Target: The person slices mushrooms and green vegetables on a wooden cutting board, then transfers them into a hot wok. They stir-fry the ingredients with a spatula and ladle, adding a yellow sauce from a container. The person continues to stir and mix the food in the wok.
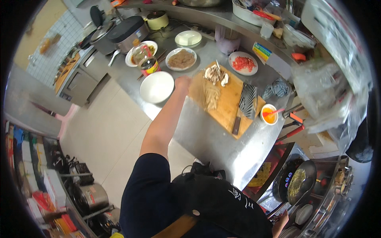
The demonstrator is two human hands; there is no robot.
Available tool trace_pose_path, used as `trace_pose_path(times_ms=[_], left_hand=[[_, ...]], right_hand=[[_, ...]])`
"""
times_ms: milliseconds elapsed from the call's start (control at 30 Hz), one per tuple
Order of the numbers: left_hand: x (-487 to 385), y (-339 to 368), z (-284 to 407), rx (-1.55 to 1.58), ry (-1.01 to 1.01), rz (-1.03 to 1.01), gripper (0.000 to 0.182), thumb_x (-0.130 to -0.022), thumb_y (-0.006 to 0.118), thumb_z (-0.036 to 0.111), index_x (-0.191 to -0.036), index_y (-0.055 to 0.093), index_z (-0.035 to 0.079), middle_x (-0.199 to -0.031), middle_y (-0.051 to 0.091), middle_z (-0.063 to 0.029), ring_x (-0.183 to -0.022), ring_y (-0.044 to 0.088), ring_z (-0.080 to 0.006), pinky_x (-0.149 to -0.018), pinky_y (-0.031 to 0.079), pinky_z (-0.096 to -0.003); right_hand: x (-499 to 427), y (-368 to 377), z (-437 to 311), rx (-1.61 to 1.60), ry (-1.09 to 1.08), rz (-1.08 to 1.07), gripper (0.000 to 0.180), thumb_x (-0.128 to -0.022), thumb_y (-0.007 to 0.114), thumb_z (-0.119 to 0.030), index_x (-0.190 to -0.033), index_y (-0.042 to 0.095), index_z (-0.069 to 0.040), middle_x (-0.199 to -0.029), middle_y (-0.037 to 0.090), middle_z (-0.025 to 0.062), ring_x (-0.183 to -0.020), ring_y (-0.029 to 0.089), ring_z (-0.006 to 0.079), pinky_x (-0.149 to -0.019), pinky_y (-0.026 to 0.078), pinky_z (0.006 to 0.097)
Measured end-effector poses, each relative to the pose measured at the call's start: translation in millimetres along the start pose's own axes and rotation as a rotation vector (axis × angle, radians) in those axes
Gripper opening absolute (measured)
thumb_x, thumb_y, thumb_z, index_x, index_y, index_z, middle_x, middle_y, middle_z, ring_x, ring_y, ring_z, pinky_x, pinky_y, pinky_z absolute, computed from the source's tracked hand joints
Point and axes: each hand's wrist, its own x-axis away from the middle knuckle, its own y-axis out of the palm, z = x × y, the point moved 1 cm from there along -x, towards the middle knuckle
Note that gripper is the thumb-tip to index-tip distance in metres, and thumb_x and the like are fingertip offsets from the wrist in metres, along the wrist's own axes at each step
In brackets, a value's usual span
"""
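Note:
My left arm reaches over the steel worktop. My left hand (183, 82) is at the left edge of a wooden cutting board (227, 95), close to an empty white bowl (157, 87); its fingers are hidden. On the board lie sliced mushrooms (213, 73), pale strips of food (211, 96) and a cleaver (247, 102) with a dark handle. At the lower right, my right hand (281, 222) grips the handle of a dark wok (301, 182), partly cut off by my apron. The wok is tilted over a lit burner (288, 179), with greenish food inside.
Plates hold chopped red food (243, 63) and brownish strips (181, 59). A sauce bottle (146, 61) stands beside a food bowl. An orange-filled cup (269, 114) and cloth (276, 88) are right of the board. Rice cookers (128, 31) stand behind; plastic bags (324, 86) hang right.

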Motion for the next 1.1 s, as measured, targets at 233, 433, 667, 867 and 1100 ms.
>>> trace_pose_path(times_ms=[233, 433, 667, 867, 1100], left_hand=[[-134, 21, -41, 0.061, -0.253, 0.389, 0.027, -0.093, 0.054, 0.025, -0.113, 0.049, 0.007, -0.097, 0.054, -0.0116, -0.077, 0.056, -0.0237, -0.058, 0.054, -0.0323], [-191, 5, -78, 0.146, -0.28, 0.407, 0.038, -0.089, 0.052, 0.011, -0.126, 0.046, 0.01, -0.109, 0.058, -0.0141, -0.081, 0.062, -0.0283, -0.057, 0.057, -0.0375], [-262, -64, -58, -0.087, 0.033, 0.12, 0.037, -0.095, 0.042, 0.023, -0.13, 0.046, 0.011, -0.117, 0.059, -0.0148, -0.088, 0.064, -0.0322, -0.061, 0.059, -0.041], [-151, -9, -34, 0.076, 0.146, 0.17, 0.036, -0.09, 0.058, 0.009, -0.125, 0.051, 0.006, -0.116, 0.061, -0.0143, -0.085, 0.066, -0.0305, -0.064, 0.062, -0.0408], [83, 30, -31, -0.006, -0.059, -0.066, 0.027, -0.09, 0.047, 0.004, -0.11, 0.052, -0.013, -0.108, 0.06, -0.0198, -0.091, 0.065, -0.0283, -0.076, 0.061, -0.031]], right_hand=[[77, 22, -26, -0.125, 0.183, 0.186, 0.026, -0.09, 0.059, -0.033, -0.076, 0.049, -0.014, -0.052, 0.04, -0.0027, -0.039, 0.037, 0.0115, -0.035, 0.031, 0.0263], [124, 3, -10, 0.188, 0.079, 0.278, 0.024, -0.089, 0.058, -0.032, -0.078, 0.054, -0.011, -0.05, 0.04, -0.0011, -0.037, 0.038, 0.014, -0.034, 0.032, 0.0302], [127, 63, -30, 0.149, 0.024, 0.102, 0.021, -0.089, 0.058, -0.031, -0.082, 0.054, -0.011, -0.055, 0.043, -0.0013, -0.04, 0.039, 0.0119, -0.037, 0.033, 0.0296], [151, 84, -70, 0.062, 0.001, 0.013, 0.024, -0.09, 0.057, -0.026, -0.075, 0.056, -0.008, -0.054, 0.046, -0.0015, -0.04, 0.043, 0.0104, -0.036, 0.034, 0.0263], [115, 37, -45, 0.045, -0.032, 0.057, 0.022, -0.089, 0.061, -0.023, -0.075, 0.056, -0.007, -0.055, 0.047, -0.0013, -0.04, 0.045, 0.0096, -0.036, 0.036, 0.0259]])
